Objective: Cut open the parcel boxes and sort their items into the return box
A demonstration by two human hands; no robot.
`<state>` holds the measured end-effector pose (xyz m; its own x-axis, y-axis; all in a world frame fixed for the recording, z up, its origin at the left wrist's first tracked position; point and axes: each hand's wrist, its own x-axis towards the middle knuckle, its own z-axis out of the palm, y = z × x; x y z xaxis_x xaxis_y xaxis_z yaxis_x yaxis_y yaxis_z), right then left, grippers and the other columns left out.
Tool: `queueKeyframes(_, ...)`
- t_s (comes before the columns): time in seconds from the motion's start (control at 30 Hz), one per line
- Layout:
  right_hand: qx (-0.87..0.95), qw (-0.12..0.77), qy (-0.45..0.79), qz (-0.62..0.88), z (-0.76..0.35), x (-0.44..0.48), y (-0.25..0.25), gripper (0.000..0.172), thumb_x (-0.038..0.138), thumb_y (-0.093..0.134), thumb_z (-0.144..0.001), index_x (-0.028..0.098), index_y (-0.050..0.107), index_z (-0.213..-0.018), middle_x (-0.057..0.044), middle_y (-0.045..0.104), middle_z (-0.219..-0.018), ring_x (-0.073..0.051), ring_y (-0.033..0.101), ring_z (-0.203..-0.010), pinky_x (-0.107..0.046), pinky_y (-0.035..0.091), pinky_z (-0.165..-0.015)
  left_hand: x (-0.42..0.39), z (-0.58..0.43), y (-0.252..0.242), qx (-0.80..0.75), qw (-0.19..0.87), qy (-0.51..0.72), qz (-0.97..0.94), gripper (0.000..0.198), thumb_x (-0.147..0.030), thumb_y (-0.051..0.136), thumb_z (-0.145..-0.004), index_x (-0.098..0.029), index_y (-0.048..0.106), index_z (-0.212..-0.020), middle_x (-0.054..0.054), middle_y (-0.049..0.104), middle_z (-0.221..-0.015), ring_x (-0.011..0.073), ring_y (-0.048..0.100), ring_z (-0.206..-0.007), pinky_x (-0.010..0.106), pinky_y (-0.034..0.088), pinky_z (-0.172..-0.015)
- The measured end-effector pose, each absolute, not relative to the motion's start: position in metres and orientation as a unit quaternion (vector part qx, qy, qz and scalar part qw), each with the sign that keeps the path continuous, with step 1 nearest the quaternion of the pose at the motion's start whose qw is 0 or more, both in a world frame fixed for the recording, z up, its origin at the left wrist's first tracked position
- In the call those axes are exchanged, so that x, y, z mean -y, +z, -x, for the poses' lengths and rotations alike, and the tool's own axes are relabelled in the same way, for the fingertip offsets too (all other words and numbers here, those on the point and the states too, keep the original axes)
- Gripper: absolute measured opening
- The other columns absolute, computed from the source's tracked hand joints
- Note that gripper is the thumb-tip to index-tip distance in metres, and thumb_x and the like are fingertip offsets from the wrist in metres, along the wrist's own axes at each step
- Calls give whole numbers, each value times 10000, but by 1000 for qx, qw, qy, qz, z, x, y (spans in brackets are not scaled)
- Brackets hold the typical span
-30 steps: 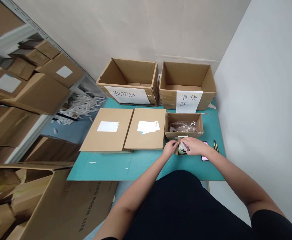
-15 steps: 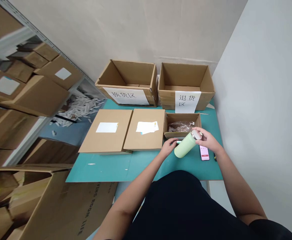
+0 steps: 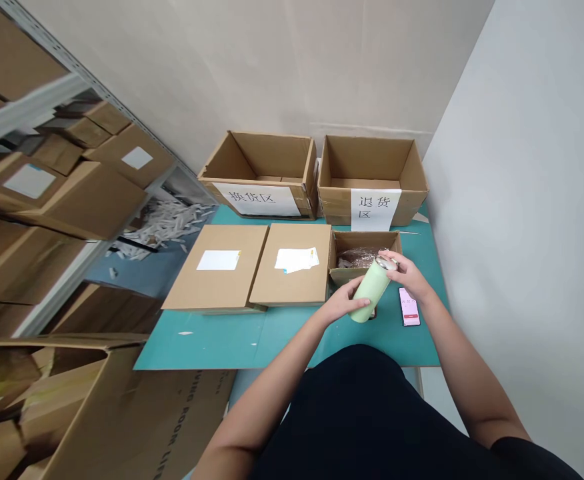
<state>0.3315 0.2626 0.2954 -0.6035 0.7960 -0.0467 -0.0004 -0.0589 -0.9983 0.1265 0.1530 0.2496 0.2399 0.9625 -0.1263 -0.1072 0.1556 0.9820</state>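
A light green bottle (image 3: 371, 293) with a silver top leans in front of me over the table, its upper end pointing away and to the right. My left hand (image 3: 343, 301) is closed around the lower body. Up at the rim, the fingers of my right hand (image 3: 406, 272) grip the silver end. Right behind the bottle stands a small open carton (image 3: 339, 273) with crumpled clear plastic wrap (image 3: 355, 257) inside. Part of a small dark and red object shows beside the bottle's base, mostly hidden. A phone (image 3: 409, 308) with a lit pink screen lies to the right.
Two flat closed cartons (image 3: 217, 287) (image 3: 292, 287) with white labels lie left on the green table (image 3: 197, 340). Behind them stand two larger open boxes (image 3: 305, 200) (image 3: 335, 207) bearing paper signs. Shelves of cartons (image 3: 92, 200) fill the left side; a wall rises at right.
My left hand has moved from a small white item beside the bottle onto the bottle's body. The bottle is tilted more upright, with my right hand still at its top. The view has shifted slightly.
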Motion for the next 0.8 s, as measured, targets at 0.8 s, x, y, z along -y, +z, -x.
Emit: queueKeyframes(0.8, 421, 387, 728, 378, -296, -214, 267, 639, 606, 744, -744, 258, 573, -1252, -81, 712, -1136, -285, 654, -1068, -423, 557, -904, -131, -163, 237, -619, 432, 457, -471, 801, -453, 851, -646, -211, 510, -1329, 122, 604, -1323, 325, 575, -1201, 457, 472, -1009)
